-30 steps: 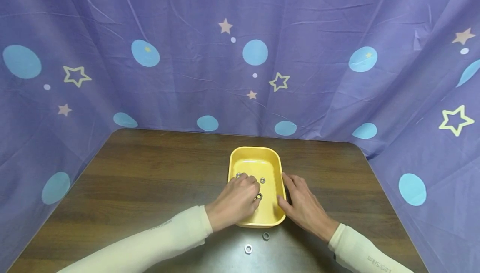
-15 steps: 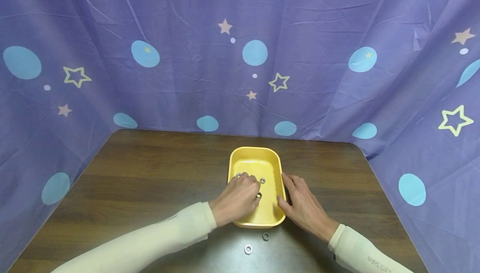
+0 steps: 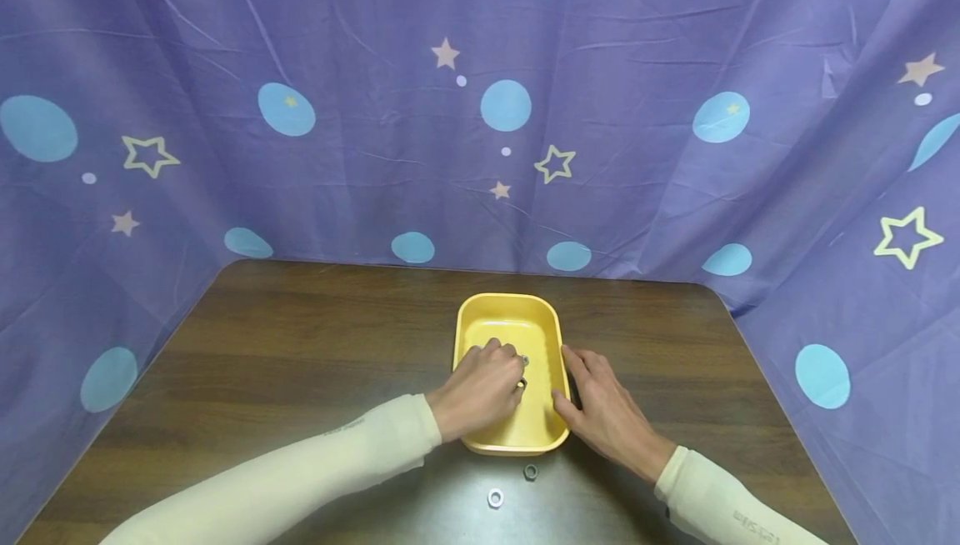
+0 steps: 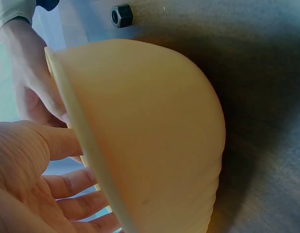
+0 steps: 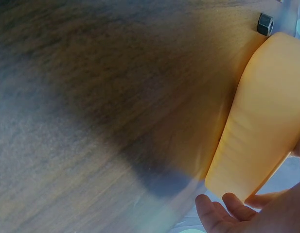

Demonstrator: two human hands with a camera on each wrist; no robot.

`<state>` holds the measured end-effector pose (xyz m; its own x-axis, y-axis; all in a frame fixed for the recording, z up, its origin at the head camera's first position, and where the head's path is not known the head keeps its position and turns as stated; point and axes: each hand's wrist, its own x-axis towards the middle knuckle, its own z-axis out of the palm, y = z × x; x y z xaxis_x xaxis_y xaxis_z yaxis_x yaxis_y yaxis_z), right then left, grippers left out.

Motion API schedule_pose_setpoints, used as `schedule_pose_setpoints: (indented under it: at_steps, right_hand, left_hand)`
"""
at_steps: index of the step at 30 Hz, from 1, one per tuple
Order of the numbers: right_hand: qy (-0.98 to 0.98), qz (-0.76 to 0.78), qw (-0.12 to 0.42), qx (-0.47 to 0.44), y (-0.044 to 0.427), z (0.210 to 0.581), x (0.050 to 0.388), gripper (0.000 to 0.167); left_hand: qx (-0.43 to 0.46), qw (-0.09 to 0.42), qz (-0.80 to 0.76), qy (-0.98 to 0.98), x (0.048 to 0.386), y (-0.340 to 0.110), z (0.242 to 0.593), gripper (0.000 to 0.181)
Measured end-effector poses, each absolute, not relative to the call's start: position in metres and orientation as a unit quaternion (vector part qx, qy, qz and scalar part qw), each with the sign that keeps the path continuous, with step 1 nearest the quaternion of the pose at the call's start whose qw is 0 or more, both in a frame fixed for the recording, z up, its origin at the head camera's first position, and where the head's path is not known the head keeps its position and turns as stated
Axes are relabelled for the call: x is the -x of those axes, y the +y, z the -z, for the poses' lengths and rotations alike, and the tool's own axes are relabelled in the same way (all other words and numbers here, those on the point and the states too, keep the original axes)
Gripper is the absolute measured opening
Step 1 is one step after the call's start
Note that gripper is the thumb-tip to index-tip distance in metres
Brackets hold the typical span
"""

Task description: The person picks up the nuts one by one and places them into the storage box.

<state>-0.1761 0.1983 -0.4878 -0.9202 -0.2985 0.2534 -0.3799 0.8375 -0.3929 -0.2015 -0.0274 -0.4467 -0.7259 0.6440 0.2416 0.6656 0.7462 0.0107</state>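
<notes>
My left hand (image 3: 483, 382) reaches over the near left side of a yellow tray (image 3: 510, 303), fingers bent down inside it. By its thumb and fingers a dark hex nut (image 3: 522, 382) shows, seemingly pinched; the fingertips are hidden. Just beyond lies a small silver nut (image 3: 525, 360) on the tray floor. In the left wrist view, the tray wall (image 4: 154, 121) hides the fingers' ends. My right hand (image 3: 607, 412) holds the tray's right rim, thumb over the edge and fingers along the outside.
On the brown table (image 3: 337, 337), in front of the tray, lie a dark nut (image 3: 531, 472) and a shiny silver nut (image 3: 496, 498). A purple curtain (image 3: 360, 128) with stars and blue dots encloses the table's back and sides.
My left hand has shifted slightly right and forward inside the tray, and the dark nut has moved along with it. The right hand keeps its place at the rim.
</notes>
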Motion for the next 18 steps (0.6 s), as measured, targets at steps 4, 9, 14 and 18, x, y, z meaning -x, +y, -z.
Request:
schedule_pose_setpoints:
  at_steps: [4, 9, 14, 18]
  right_hand:
    - [-0.955, -0.222, 0.089, -0.176, 0.199, 0.488, 0.176, 0.072]
    - [-0.957, -0.222, 0.080, -0.171, 0.200, 0.488, 0.176, 0.073]
    - [-0.957, -0.223, 0.076, -0.168, 0.199, 0.487, 0.176, 0.074]
    - [-0.957, -0.223, 0.076, -0.168, 0.199, 0.487, 0.177, 0.073]
  left_hand:
    - [0.349, 0.084, 0.059, -0.931, 0.207, -0.024, 0.448, 0.010]
    - [0.351, 0.075, 0.062, -0.931, 0.211, -0.019, 0.450, 0.017]
    - [0.354, 0.074, 0.066, -0.930, 0.214, -0.017, 0.450, 0.021]
    - [0.353, 0.071, 0.070, -0.930, 0.217, -0.015, 0.450, 0.019]
